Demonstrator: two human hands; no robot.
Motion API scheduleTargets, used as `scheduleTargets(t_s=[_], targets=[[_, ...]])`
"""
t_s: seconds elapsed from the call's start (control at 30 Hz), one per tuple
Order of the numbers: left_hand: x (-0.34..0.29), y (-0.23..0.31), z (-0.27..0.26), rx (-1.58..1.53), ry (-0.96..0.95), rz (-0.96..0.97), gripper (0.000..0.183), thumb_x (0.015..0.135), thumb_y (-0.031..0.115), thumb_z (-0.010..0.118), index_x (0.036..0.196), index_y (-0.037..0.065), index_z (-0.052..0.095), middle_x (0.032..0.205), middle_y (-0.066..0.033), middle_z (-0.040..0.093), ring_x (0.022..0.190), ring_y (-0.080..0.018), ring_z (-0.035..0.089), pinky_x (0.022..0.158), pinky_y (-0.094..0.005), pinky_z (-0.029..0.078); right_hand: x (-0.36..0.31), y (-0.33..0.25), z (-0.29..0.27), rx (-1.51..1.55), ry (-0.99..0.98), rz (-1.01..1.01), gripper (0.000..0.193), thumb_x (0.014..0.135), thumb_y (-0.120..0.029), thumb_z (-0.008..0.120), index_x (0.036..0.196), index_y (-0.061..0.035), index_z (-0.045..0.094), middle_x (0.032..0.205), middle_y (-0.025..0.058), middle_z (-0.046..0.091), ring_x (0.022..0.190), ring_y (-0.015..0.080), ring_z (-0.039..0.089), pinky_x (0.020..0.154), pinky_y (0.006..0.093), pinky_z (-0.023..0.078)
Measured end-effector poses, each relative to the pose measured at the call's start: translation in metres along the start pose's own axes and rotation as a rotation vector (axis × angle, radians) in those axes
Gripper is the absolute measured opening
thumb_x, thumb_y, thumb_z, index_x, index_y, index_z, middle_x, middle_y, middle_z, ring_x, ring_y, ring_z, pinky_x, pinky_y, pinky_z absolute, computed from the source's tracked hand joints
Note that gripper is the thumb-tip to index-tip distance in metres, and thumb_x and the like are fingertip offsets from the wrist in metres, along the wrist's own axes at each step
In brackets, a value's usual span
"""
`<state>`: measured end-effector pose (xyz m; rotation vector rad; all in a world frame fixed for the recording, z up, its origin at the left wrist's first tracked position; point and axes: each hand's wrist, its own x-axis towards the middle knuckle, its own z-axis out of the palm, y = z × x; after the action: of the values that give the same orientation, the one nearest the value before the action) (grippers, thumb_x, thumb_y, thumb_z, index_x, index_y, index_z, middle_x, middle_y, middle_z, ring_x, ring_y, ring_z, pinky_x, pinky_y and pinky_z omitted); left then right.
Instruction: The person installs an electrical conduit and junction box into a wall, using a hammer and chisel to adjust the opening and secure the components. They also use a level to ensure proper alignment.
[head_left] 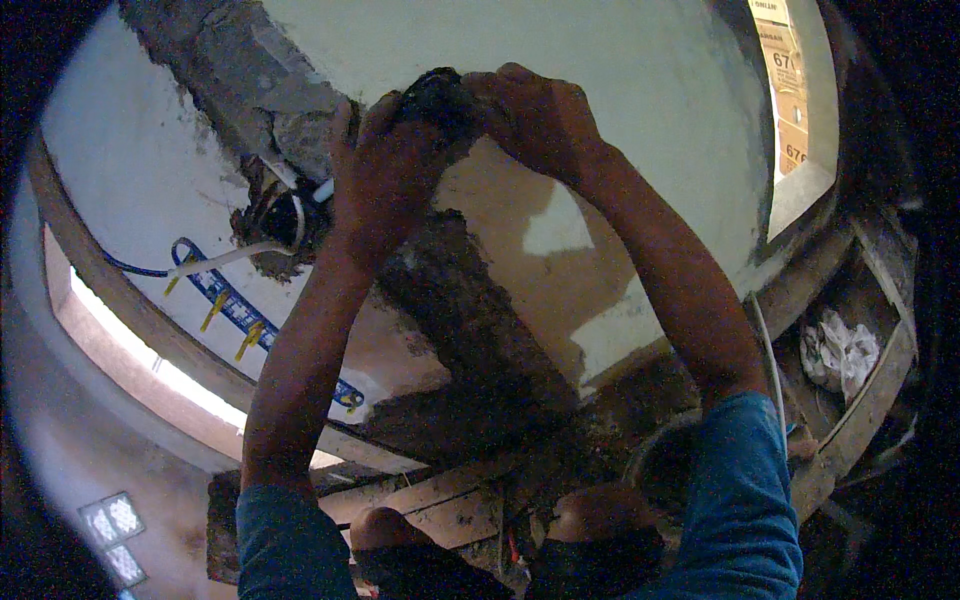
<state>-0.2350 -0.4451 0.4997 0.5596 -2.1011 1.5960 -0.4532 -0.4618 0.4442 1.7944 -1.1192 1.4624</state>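
Head view: dark lump [437, 103] between hands [390, 185] [545, 120], white bag [840, 352] in wooden frame [868, 410]

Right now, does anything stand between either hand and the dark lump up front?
Nothing visible does: the left hand and the right hand both appear to touch the dark lump directly. The ragged wall hole lies left of the left hand, clear of the lump. The fingers' far side is hidden.
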Motion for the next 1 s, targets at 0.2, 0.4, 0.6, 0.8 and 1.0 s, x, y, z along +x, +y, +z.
scheduleTargets(t_s=[0.2,0.4,0.6,0.8,1.0], targets=[[-0.006,-0.002,0.008,-0.021,-0.043,-0.024,0.024,0.084,0.025,0.066,0.106,0.016,0.071,0.111,-0.0014,0.068,0.135,-0.0274,0.045,0.115,-0.0687,0.012,0.015,0.007,0.010,-0.034,-0.045,-0.100,0.020,0.092,-0.025,0.055,0.106,-0.0126,0.061,0.089,0.0145,0.062,0.073,0.0369,0.068,0.063,0.0490,0.055],[-0.013,-0.001,0.003,-0.146,0.124,-0.012,0.023,0.084,0.019,0.064,0.105,0.015,0.071,0.111,-0.0025,0.067,0.135,-0.0291,0.045,0.114,-0.0698,0.013,0.014,0.001,0.007,-0.020,0.087,-0.203,0.020,0.093,-0.027,0.056,0.105,-0.0123,0.062,0.088,0.0150,0.061,0.078,0.0360,0.068,0.063,0.0491,0.055],[-0.012,0.003,0.000,-0.099,0.105,-0.037,0.026,0.086,0.020,0.061,0.111,0.017,0.070,0.115,-0.0026,0.067,0.134,-0.0293,0.044,0.114,-0.0691,0.016,0.012,-0.008,0.006,-0.229,0.026,-0.140,0.029,0.087,-0.022,0.065,0.116,-0.0172,0.063,0.094,0.0066,0.062,0.080,0.0294,0.068,0.061,0.0439,0.056],[-0.010,-0.003,0.004,-0.240,0.087,-0.018,0.032,0.087,0.020,0.060,0.118,0.018,0.067,0.126,-0.0013,0.064,0.132,-0.0298,0.045,0.113,-0.0686,0.017,0.010,-0.005,0.007,-0.040,0.061,-0.137,0.028,0.090,-0.029,0.059,0.116,-0.0172,0.062,0.093,0.0130,0.062,0.086,0.0354,0.068,0.068,0.0488,0.057],[-0.010,-0.007,-0.002,-0.146,0.096,-0.040,0.036,0.085,0.028,0.063,0.120,0.020,0.068,0.131,0.0005,0.060,0.131,-0.0279,0.046,0.113,-0.0687,0.016,0.013,-0.019,0.002,0.025,0.059,0.047,0.026,0.088,-0.035,0.068,0.107,-0.0163,0.066,0.088,0.0082,0.067,0.079,0.0306,0.068,0.068,0.0442,0.055]])
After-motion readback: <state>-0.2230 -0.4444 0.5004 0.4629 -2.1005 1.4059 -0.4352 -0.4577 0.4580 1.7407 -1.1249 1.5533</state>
